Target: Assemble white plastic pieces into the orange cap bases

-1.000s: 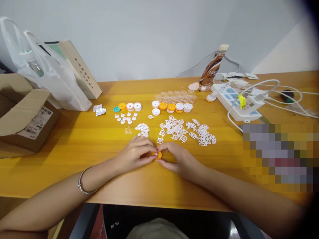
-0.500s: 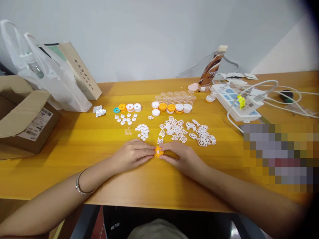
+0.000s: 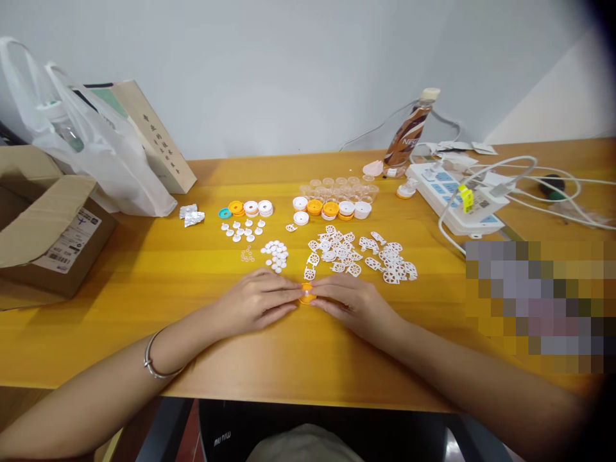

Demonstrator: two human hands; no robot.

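A small round orange disc (image 3: 307, 298) with a white piece at its centre lies at the middle of the table, in front of me. My left hand (image 3: 257, 298) grips its left side, fingers closed and fingertips over the top. From the right, my right hand (image 3: 359, 305) pinches the same disc with thumb and fingers. The fingertips hide part of it. Just beyond the hands are white spoked plastic pieces (image 3: 335, 247) in a heap and a cluster of small white round pieces (image 3: 276, 253).
Orange and white round cases (image 3: 330, 208) stand in rows behind, near clear plastic cups (image 3: 339, 189). Left are a cardboard box (image 3: 52, 237) and a white plastic bag (image 3: 115, 160). Right are a bottle (image 3: 409, 131), a power strip (image 3: 452, 196) and loose cables (image 3: 505, 160).
The fingertips of both hands have moved inward over the top of the orange disc, covering more of it and meeting near its centre. Nothing else on the table has moved.
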